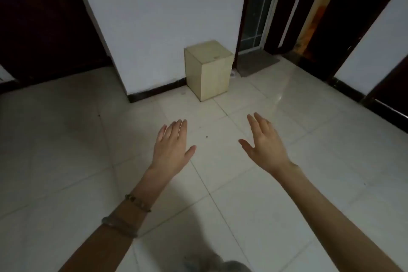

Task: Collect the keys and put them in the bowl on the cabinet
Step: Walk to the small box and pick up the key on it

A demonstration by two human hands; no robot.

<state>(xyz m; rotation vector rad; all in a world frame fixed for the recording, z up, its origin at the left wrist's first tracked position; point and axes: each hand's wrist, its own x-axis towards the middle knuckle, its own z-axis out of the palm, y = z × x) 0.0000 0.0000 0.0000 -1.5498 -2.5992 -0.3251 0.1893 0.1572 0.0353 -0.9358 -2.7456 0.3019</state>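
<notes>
My left hand [171, 147] and my right hand [263, 142] are stretched out in front of me above a pale tiled floor, palms down, fingers spread, both holding nothing. Two bracelets circle my left forearm. A small beige wooden cabinet [209, 69] stands against the white wall ahead, beyond both hands. A small grey object [216, 57] rests on its top near the right rear edge; it is too small to identify. No keys and no bowl can be made out.
A dark doorway [44, 24] opens at the left. At the right, a grey doormat [257, 63] lies before a glazed door [257, 6], and a lit passage [320, 6] opens beyond. Black skirting [154, 91] runs along the wall foot.
</notes>
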